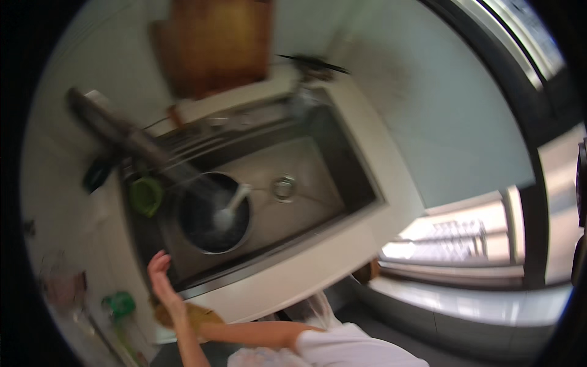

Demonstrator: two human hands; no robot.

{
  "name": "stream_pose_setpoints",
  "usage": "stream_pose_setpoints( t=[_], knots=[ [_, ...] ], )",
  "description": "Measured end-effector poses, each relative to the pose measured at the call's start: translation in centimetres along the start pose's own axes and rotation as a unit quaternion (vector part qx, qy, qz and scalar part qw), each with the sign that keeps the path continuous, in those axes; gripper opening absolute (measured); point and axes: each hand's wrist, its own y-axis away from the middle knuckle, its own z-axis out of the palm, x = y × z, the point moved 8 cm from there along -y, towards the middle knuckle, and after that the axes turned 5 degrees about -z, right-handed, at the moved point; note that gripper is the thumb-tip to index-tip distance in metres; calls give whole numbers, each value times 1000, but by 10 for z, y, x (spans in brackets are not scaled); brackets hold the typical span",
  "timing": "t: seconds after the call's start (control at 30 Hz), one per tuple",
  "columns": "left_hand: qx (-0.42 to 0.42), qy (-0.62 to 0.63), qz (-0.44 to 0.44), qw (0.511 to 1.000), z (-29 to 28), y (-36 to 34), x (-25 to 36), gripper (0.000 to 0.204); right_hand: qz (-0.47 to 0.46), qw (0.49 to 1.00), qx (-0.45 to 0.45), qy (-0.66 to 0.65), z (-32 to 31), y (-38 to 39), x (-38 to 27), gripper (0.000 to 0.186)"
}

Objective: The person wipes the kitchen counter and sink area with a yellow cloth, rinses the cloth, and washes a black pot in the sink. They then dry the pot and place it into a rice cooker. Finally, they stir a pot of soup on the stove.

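My left hand (163, 281) is raised over the front left corner of the sink, its fingers loosely stretched and holding nothing. From the right, my right forearm (263, 334) crosses to meet my left forearm; the right hand is hidden there. A yellow-brown thing (206, 314), too blurred to name, lies by the wrists. Within the sink (306, 160) stands a dark round pot (197, 229) with a light rim. A utensil with a pale handle (240, 194) leans inside it. Water appears to run into the pot from the blurred tap (131, 139).
A green basket (145, 197) sits at the sink's left end, beside the pot. The drain (283, 188) lies right of the pot. A wooden cutting board (220, 46) leans against the back wall. A green object (119, 304) is at the lower left. Windows (458, 235) are at the right.
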Motion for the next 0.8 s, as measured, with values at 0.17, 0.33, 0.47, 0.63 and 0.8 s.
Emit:
stream_pose_setpoints(
  t=[0.17, 0.33, 0.47, 0.63, 0.8],
  knots=[
    [82, -107, -28, 990, -41, 28, -24, 23, -18, 982, -132, 133, -113, 74, -8, 54],
    [219, -189, -42, 956, -101, 82, -24, 24, -179, 915, -345, 106, -98, 76, -20, 53],
    [433, -186, -132, 872, -144, 112, -41, 54, -292, 893, -343, 7, 4, 26, -15, 47],
    [620, -141, -156, 756, -203, 68, -91, 82, -212, 884, -410, -72, 119, -13, -9, 41],
    [614, -144, -177, 756, -207, 46, -98, 90, -263, 880, -395, -33, 154, -38, -11, 39]
  ],
)
